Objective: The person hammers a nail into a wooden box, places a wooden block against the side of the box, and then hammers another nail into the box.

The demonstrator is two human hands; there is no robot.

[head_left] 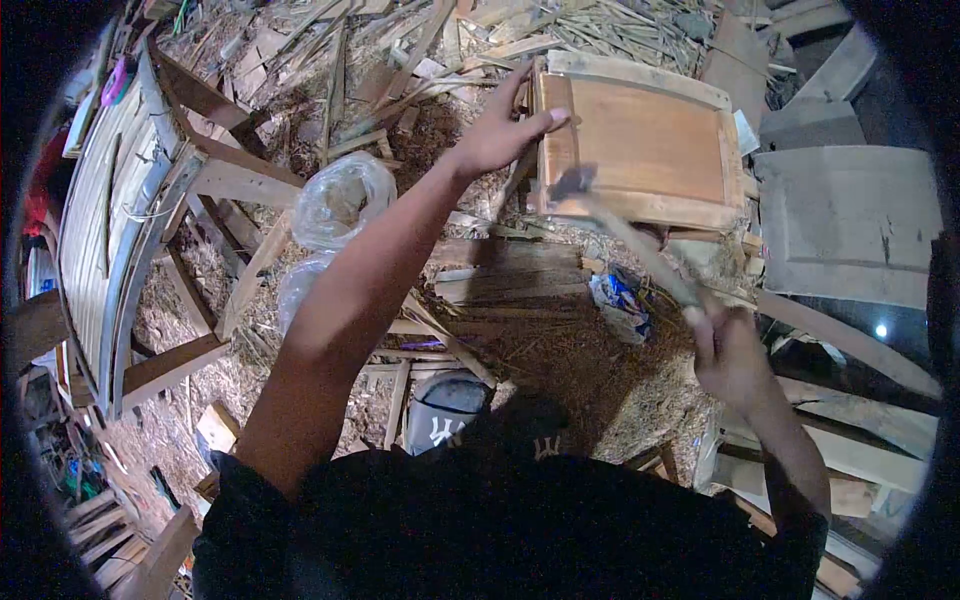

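Observation:
A framed wooden panel (650, 135), brown in the middle with paler borders, lies at the upper middle of the head view. My left hand (502, 128) grips its left edge, thumb over the face and fingers along the side. In my right hand (733, 358) is a hammer (640, 245), held near the end of its wooden handle. The hammer's head, blurred by motion, overlaps the panel's lower left corner, below my left hand.
A curved slatted wooden frame (125, 215) stands at the left, beside clear plastic bags (343, 198). Wood scraps (620, 30) and shavings cover the ground. A grey panel (850, 220) and stacked boards (850, 420) are at the right. A slipper (447, 410) shows below.

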